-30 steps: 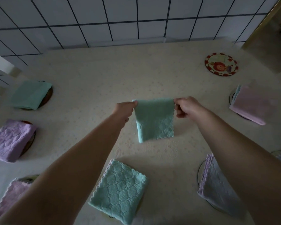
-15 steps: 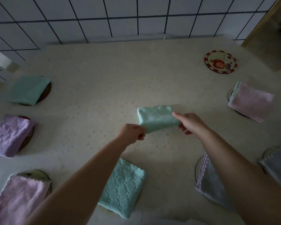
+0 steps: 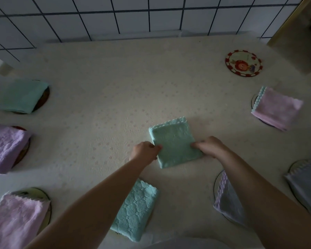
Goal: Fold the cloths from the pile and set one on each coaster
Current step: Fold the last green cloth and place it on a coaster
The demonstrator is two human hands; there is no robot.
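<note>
While flat on table (image 3: 97, 97), folded teal cloth (image 3: 174, 142) pinched between left fingers (image 3: 157, 146) and right fingers (image 3: 196, 145).

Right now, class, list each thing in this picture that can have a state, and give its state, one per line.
Green cloth in hands: folded, flat on the table.
Left hand: pinches its left edge.
Right hand: pinches its right edge.
Red-rimmed coaster: bare, no cloth.
Pink cloth: folded, on a coaster.
Purple cloth: folded, on a coaster.
Near green cloth: folded; what lies beneath is hidden.
</note>
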